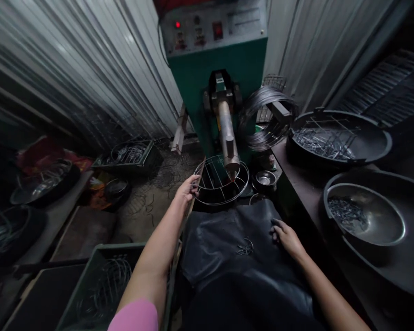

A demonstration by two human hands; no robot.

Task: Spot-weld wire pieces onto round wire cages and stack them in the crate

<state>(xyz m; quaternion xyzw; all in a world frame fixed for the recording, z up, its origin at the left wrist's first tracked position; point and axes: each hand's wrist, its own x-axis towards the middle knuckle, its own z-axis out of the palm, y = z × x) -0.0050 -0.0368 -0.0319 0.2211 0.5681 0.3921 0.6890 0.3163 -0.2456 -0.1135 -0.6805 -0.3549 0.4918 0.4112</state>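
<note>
My left hand (pixel 188 189) grips the left rim of a round wire rack (pixel 221 181) with straight cross wires. The rack lies under the electrode arm (pixel 227 138) of a green welding machine (pixel 215 50), whose tip touches the rack's right side. My right hand (pixel 285 235) rests on a black sheet (pixel 227 239) over my lap, fingers loosely curled and holding nothing. A small bunch of short wire pieces (pixel 245 248) lies on the sheet, left of that hand.
A coil of wire (pixel 266 119) hangs right of the machine. On the right bench, a black basin (pixel 376 138) and a steel bowl (pixel 389 220) hold wire pieces. A small steel cup (pixel 265 178) sits near the rack. Green crates of wire rings (pixel 103 285) stand left.
</note>
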